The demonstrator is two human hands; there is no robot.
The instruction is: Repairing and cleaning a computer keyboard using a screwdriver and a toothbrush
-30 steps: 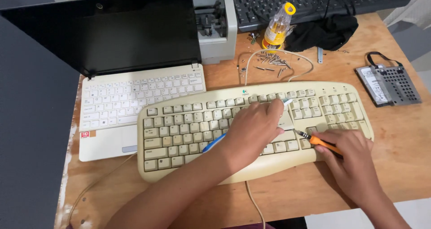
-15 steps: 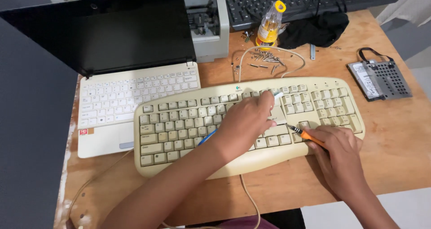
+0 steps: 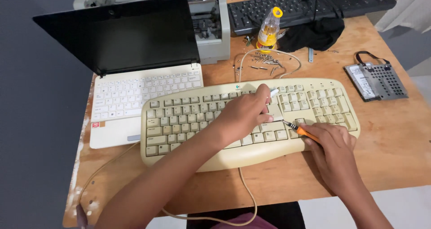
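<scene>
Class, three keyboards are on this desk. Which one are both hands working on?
The curved beige keyboard at the front. The left hand presses its keys and the right hand holds an orange screwdriver to it. The black keyboard and white laptop lie untouched.

A bare wooden table carries everything here. On it sit a curved beige keyboard at the front, a white laptop at left, a black keyboard at the back, a yellow-capped bottle, loose screws, black cloth, and a perforated metal drive tray at right.
</scene>
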